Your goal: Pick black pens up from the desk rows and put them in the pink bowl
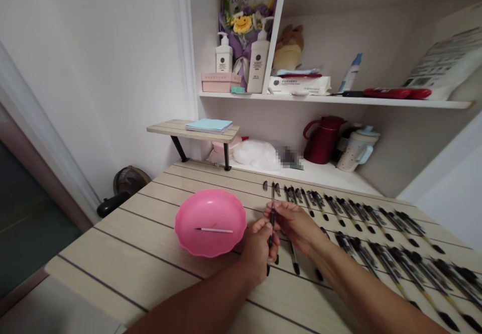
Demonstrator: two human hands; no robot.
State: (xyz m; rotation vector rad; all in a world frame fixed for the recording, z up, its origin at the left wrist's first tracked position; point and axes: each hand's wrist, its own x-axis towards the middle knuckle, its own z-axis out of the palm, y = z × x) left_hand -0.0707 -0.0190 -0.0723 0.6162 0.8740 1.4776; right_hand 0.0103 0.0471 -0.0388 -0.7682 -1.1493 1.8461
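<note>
A dark pen [272, 218] stands nearly upright in the view between both hands. My left hand [259, 246] is closed around its lower part. Above it, the fingers of my right hand [288, 218] pinch the same pen. Just left of my hands is a pink bowl [183, 223] with a wavy rim, and inside lies a thin white refill [216, 230] with a dark tip. A small black pen cap [265, 186] lies beyond my fingers. Another pen [293, 258] rests beneath my right wrist, partly hidden.
Several pens with black ends [376, 221] lie in two rows across the right of the slatted table [150, 243]. Behind stand a small raised shelf [169, 127] with blue paper [209, 125], a red jug [324, 140] and a pale cup [356, 150].
</note>
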